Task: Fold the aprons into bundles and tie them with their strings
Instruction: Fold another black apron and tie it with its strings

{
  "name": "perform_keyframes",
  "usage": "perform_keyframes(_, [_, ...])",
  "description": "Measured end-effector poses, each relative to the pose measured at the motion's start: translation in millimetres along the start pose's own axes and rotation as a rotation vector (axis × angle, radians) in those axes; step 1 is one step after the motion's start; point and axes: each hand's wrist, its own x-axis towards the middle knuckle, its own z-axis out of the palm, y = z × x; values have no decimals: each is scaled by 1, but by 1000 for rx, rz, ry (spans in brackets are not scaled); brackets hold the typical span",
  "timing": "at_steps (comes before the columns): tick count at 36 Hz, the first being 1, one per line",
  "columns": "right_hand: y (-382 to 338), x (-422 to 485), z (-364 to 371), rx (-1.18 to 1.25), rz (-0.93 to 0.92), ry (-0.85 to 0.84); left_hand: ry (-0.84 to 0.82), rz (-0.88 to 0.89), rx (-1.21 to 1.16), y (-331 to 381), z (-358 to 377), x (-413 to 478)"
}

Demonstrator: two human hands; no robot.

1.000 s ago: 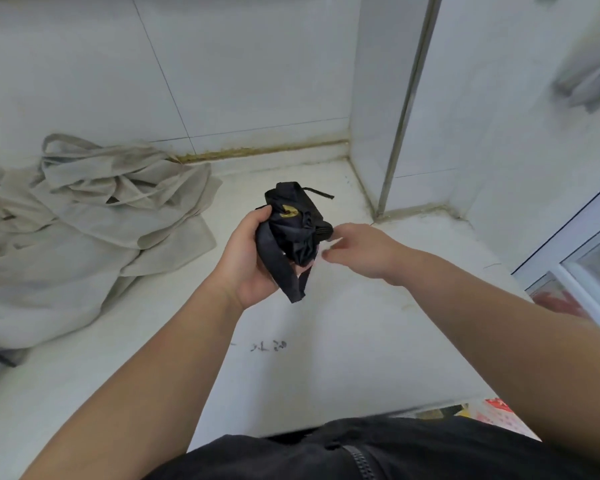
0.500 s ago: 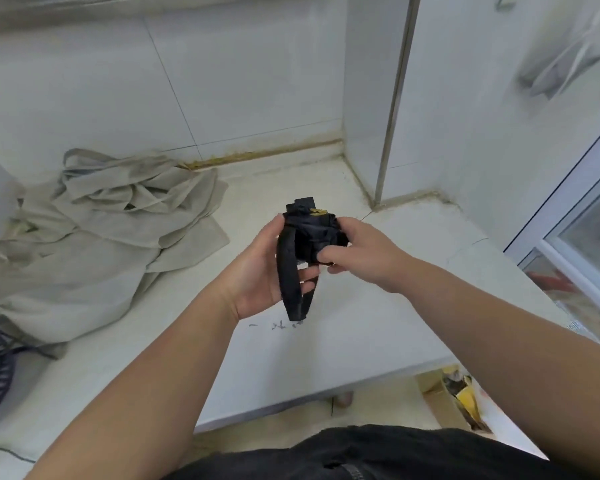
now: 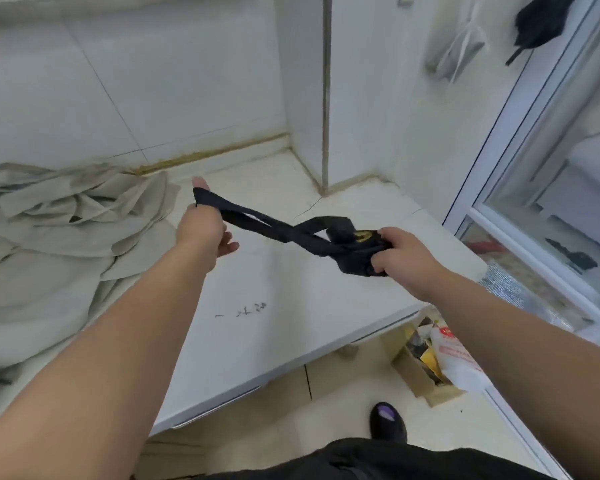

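A white counter [image 3: 257, 306] fills a tiled corner. Above its right part, the black apron bundle [image 3: 355, 252] is held in the right hand [image 3: 406, 258], whose fingers curl round it and cover its near end. Its string [image 3: 278, 230] runs taut to the left hand [image 3: 201, 230] and hooks over the thumb; the rest of that hold is hidden behind the hand. Grey cloths [image 3: 66, 220], heaped on the left, are cut off by the frame edge.
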Motion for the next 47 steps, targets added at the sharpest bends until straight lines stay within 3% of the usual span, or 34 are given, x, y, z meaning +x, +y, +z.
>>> perform_keyframes(4, [5, -4, -19, -338, -32, -67, -235, 205, -347, 30, 35, -20])
perform_keyframes(6, [12, -1, -33, -425, -11, -82, -398, 342, -388, 50, 57, -37])
perform_keyframes(9, [16, 4, -57, -535, 55, -141, -685, 364, -421, 76, 92, -67])
perform_keyframes(13, [9, 19, -97, -330, 127, -248, -967, 287, -338, 102, 152, -115])
perform_keyframes(16, [-13, 34, -126, -44, -4, -156, -1071, 379, -67, 106, 195, -131])
perform_keyframes(21, [-41, 68, -188, 39, -247, 15, -952, 533, 83, 119, 254, -135])
perform_keyframes(27, [-54, 93, -235, 304, -219, 13, -782, 591, 130, 125, 284, -120])
perform_keyframes(32, [-69, 105, -262, 368, -269, 99, -581, 654, 184, 126, 305, -107])
perform_keyframes(41, [-132, 122, -315, 322, -430, 147, -495, 662, -153, 174, 331, -102])
perform_keyframes(47, [-195, 127, -338, 251, -667, 370, -528, 759, -305, 236, 351, -120])
